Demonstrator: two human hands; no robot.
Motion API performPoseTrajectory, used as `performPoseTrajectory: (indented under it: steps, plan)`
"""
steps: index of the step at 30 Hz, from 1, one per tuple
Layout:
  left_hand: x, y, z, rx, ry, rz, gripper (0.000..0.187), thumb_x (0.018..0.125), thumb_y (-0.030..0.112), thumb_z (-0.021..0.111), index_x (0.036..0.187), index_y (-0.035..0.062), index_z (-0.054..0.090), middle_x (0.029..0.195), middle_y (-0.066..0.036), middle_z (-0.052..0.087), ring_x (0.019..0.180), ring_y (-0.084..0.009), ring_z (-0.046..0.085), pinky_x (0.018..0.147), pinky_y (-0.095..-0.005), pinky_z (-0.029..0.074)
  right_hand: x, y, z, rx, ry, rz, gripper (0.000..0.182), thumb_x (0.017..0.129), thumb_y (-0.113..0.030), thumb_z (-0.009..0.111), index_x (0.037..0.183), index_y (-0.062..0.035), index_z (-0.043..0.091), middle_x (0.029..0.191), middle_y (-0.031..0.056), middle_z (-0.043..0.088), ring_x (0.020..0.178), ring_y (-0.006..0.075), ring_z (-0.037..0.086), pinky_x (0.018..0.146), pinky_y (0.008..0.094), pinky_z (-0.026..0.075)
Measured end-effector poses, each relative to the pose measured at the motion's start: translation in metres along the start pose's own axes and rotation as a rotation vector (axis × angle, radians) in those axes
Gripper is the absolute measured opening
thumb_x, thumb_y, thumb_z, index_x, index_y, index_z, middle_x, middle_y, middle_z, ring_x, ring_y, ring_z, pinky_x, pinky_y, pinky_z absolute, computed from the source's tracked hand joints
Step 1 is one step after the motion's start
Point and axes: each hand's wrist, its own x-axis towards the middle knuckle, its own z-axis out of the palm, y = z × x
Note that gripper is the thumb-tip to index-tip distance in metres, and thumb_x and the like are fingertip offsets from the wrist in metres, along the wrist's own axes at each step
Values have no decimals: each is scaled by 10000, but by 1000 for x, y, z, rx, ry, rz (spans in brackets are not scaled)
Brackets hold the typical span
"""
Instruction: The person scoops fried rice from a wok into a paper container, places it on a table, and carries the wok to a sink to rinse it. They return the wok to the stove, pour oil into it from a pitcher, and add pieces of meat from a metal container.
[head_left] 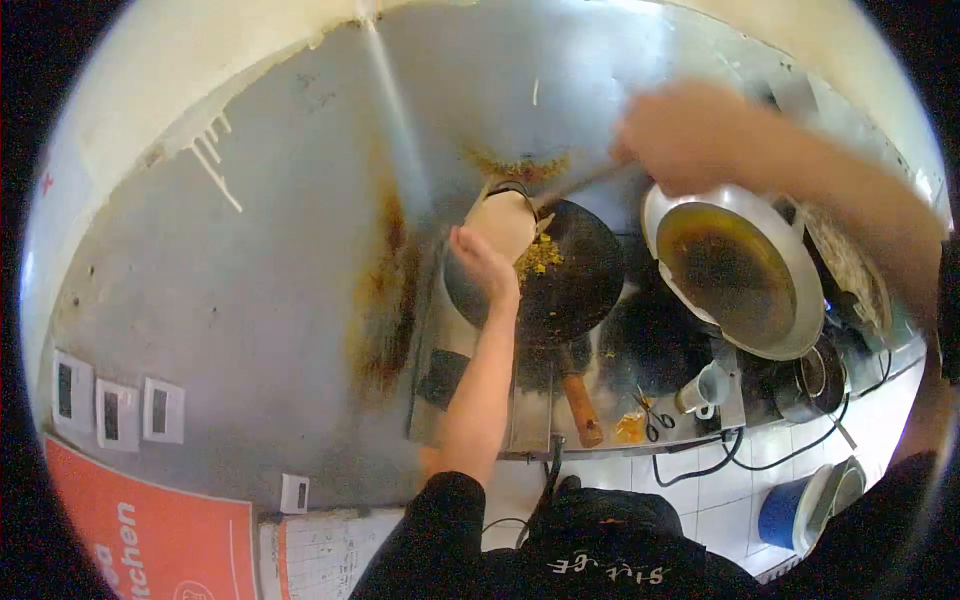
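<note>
My left hand [485, 262] holds a cream-coloured bowl [505, 225] from beneath, tilted over the left side of the wok. My right hand [680, 135], smeared by motion, is closed around the long handle of a ladle [585, 182]. The ladle's dark head reaches to the bowl's far rim; what lies in it is hidden. Below, the black wok [590, 290] sits on the stove with yellow, chopped food [541, 256] in it. Its wooden handle [581, 410] points towards me.
Right of the wok stands a wide metal pan [725, 265] of brown oil. Scissors [655, 415], an orange packet [631, 427] and a clear measuring jug [705, 388] lie along the front edge. A blue bucket [785, 512] is on the floor; a stained metal wall [300, 200] rises at left.
</note>
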Motion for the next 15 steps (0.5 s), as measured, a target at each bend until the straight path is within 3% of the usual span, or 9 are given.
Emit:
performPoseTrajectory:
  steps: [1, 4, 7, 10, 11, 15]
  plan:
    - [7, -29, 2, -257, -69, -142, 753, 886, 678, 353, 1368, 100, 373, 1378, -146, 414, 1220, -311, 436, 1004, -443, 362, 15, 8, -25, -89, 12, -46, 240, 734, -111, 585, 949, -94, 690, 850, 190, 646, 802, 346, 654, 678, 471, 526]
    - [-13, 5, 5, -636, -176, -594, 765, 857, 740, 259, 1381, 193, 369, 1386, -96, 417, 1231, -330, 433, 962, -544, 375, 43, 15, -73, -232, -15, -77, 227, 721, -113, 597, 924, -84, 694, 839, 189, 651, 780, 344, 654, 662, 466, 526]
    - [-22, 29, -2, -980, -432, -661, 735, 870, 726, 217, 1393, 228, 350, 1370, -57, 428, 1232, -319, 441, 947, -607, 362, 39, 23, -91, -198, -82, -42, 215, 707, -115, 609, 899, -75, 698, 828, 187, 656, 757, 343, 654, 645, 461, 527]
    - [-29, 66, -36, -979, -329, -725, 671, 888, 662, 269, 1374, 212, 380, 1372, -69, 433, 1238, -334, 441, 927, -605, 390, 15, 36, -84, -89, -201, -9, 204, 694, -117, 621, 874, -66, 702, 817, 185, 661, 735, 342, 654, 628, 456, 527]
    - [-30, 72, -59, -1050, -306, -772, 667, 880, 630, 289, 1373, 194, 395, 1389, -103, 429, 1278, -380, 391, 974, -662, 334, 11, 38, -77, -51, -252, -3, 200, 689, -118, 625, 865, -63, 703, 814, 185, 662, 727, 341, 654, 622, 454, 527]
    - [-53, 97, -129, -993, -230, -701, 655, 874, 606, 335, 1378, 191, 394, 1404, -103, 415, 1299, -385, 365, 1001, -664, 301, 13, 27, -30, 58, -388, 20, 188, 671, -121, 641, 832, -51, 708, 799, 183, 669, 698, 340, 654, 600, 447, 528]
